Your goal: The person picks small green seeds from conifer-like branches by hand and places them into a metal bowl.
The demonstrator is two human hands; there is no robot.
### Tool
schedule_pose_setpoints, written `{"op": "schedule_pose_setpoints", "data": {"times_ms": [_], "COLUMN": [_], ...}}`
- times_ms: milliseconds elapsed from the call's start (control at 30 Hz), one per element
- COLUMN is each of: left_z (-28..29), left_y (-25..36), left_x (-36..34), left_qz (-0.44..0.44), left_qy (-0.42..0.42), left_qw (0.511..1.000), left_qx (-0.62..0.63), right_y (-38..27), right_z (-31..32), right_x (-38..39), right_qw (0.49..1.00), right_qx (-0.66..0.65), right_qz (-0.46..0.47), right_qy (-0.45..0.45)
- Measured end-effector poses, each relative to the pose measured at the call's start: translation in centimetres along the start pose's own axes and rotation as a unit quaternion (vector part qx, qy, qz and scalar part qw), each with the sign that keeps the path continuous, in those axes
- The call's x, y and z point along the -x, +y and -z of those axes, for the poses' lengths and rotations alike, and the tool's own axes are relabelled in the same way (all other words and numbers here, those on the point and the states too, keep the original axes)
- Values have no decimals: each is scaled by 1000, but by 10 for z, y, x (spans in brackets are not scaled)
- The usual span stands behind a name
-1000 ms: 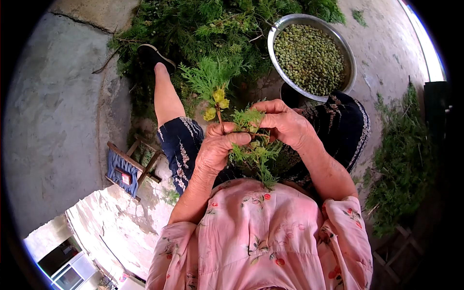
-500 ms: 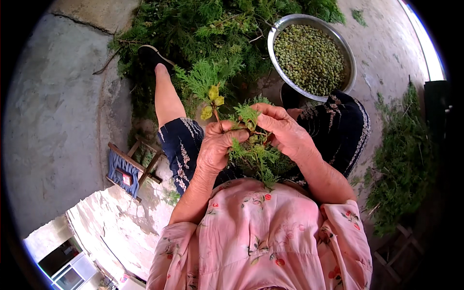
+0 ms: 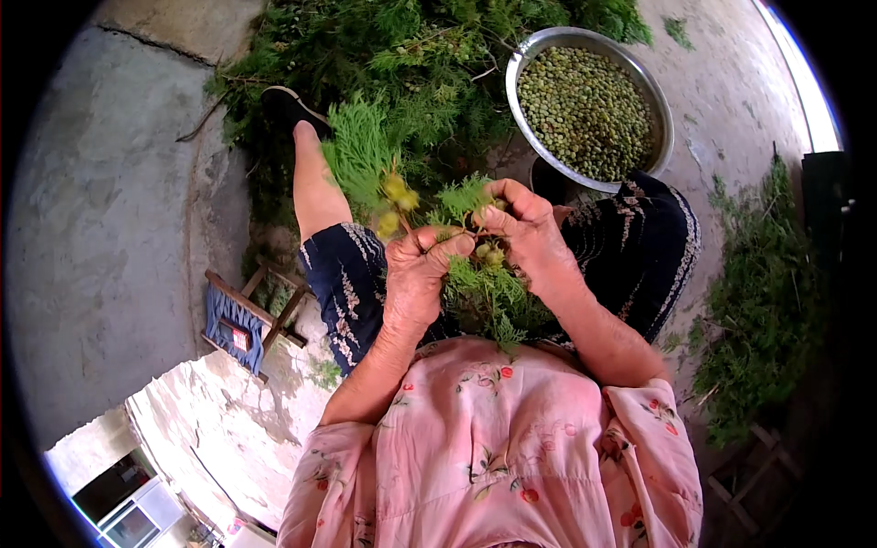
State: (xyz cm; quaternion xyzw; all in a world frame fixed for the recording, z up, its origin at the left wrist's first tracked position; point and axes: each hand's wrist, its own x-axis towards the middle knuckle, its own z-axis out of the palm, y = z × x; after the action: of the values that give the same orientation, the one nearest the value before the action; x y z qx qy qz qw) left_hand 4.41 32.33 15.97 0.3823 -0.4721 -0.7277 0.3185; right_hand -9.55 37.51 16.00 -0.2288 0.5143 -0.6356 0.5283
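My left hand [image 3: 417, 277] grips the stem of a feathery green sprig [image 3: 365, 160] that carries small yellow-green berries [image 3: 395, 192]. My right hand [image 3: 523, 228] pinches at berries on the same sprig, right beside the left hand, over my lap. More green fronds [image 3: 493, 297] hang between the two hands. A round metal bowl [image 3: 534, 50] full of picked green berries stands on the ground ahead to the right.
A large heap of cut green branches [image 3: 402, 55] lies ahead of my feet. Another pile of greenery [image 3: 758, 310] lies at the right. A small wooden stool [image 3: 248, 320] stands at my left on the concrete floor.
Both hands have shifted slightly up with the sprig, and the right hand's fingers have moved onto the berries near its top.
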Motion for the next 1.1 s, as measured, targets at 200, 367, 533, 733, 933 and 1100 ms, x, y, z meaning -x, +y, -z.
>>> {"op": "schedule_pose_setpoints", "data": {"times_ms": [200, 367, 533, 733, 933, 1100], "left_z": [14, 18, 15, 17, 15, 13], "left_y": [8, 5, 8, 4, 5, 11], "left_x": [-3, -5, -3, -2, -3, -2], "left_qz": [97, 116, 132, 111, 105, 142], "left_qy": [-56, -57, 6, -18, -9, -41], "left_qw": [987, 987, 981, 987, 989, 985], "left_qx": [112, 94, 140, 116, 108, 87], "right_y": [-8, 4, -1, 8, 12, -5], "right_z": [3, 21, 30, 32, 38, 16], "right_x": [-5, -21, -21, -25, -30, -29], "right_qw": [983, 956, 945, 941, 938, 969], "right_qx": [-145, -270, -319, -327, -333, -197], "right_qz": [-109, -99, -78, -85, -96, -136], "right_qy": [-4, 63, 8, 23, -13, 65]}}
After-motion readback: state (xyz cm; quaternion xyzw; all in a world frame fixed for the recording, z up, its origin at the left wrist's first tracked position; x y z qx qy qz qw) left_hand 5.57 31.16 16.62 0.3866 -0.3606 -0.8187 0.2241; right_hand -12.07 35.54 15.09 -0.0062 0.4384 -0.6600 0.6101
